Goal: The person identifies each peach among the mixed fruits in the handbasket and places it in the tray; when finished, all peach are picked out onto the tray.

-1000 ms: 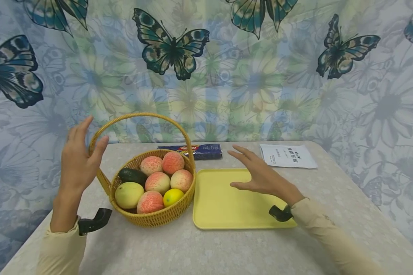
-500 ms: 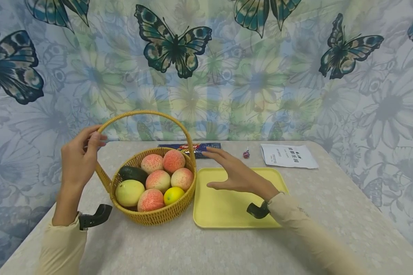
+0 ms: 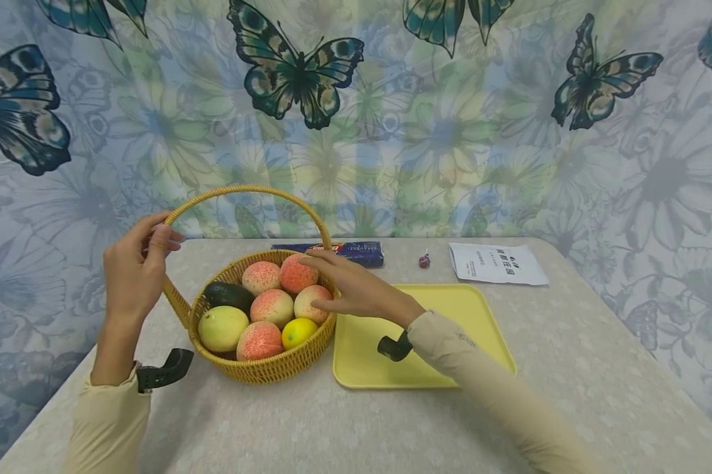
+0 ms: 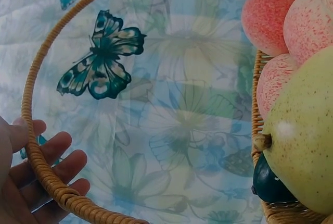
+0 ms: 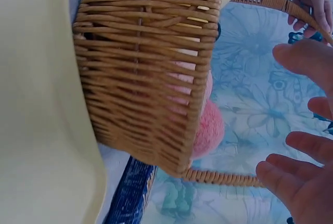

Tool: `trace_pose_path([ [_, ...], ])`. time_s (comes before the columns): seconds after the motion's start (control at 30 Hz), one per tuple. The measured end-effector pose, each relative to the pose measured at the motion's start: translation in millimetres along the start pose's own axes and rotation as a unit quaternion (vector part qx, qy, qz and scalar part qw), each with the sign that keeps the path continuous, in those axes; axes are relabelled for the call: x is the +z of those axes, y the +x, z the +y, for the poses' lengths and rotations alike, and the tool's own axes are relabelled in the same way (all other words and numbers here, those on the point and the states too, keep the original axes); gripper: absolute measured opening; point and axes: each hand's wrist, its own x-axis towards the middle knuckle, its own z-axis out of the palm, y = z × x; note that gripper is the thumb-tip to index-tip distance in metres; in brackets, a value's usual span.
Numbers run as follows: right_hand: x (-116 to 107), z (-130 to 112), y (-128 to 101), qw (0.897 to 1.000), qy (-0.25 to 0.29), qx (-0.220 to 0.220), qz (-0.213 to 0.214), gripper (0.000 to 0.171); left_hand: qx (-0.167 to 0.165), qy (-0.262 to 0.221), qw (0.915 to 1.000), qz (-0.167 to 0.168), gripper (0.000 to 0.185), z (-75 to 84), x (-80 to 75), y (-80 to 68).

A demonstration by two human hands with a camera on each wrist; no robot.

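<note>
A wicker basket [image 3: 261, 374] with a tall handle [image 3: 249, 189] stands on the table at left of centre. My left hand [image 3: 133, 270] grips the left side of that handle, thumb on one side and fingers bent round the other, as the left wrist view shows. Spread and holding nothing, my right hand [image 3: 356, 286] hovers by the basket's right rim, its fingertips overlapping the peaches there in the head view. Inside lie several peaches [image 3: 272, 309], a yellow-green pear [image 4: 296, 146], a lemon [image 3: 299, 332] and a dark green, avocado-like fruit [image 3: 228, 297].
A yellow tray [image 3: 368, 368] lies right of the basket, under my right forearm. Behind them are a blue pasta packet [image 3: 364, 254], a small wrapped candy [image 3: 424, 261] and a white printed packet [image 3: 498, 264]. A butterfly-print cloth [image 3: 439, 158] hangs at the table's back edge.
My left hand has gone from spread beside the handle to gripping it. My right hand has swung left from over the tray to the basket's right rim, uncovering the candy.
</note>
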Motion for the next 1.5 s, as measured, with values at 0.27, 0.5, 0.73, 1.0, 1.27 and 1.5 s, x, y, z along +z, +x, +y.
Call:
trace_pose_path([
  [0.27,8.6,-4.8,31.3,0.998,0.023,0.030,-0.052,0.073,-0.010,0.010,0.9999,-0.001,0.033,0.5,-0.9,-0.5],
  [0.5,10.6,-4.7,56.0,0.995,-0.002,0.052,-0.089,0.080,-0.009,0.013,0.9999,0.000,0.033,0.3,-0.9,-0.4],
  [0.73,9.8,-1.7,73.8,0.989,0.005,0.096,-0.113,0.080,-0.017,0.020,0.9997,-0.001,0.034,1.0,-0.6,-0.3],
  [1.0,9.5,-2.2,92.2,0.969,0.027,0.179,-0.168,0.078,-0.017,0.025,0.9995,-0.008,0.035,1.2,-1.9,-1.0],
  [1.27,11.6,-3.1,105.3,0.952,-0.016,0.222,-0.211,0.070,-0.010,0.022,0.9997,-0.005,0.035,-0.3,-1.9,-2.9],
  [1.5,15.6,-2.0,108.1,0.949,-0.041,0.231,-0.213,0.063,-0.008,0.022,0.9997,-0.004,0.034,0.0,-1.2,-3.1],
])
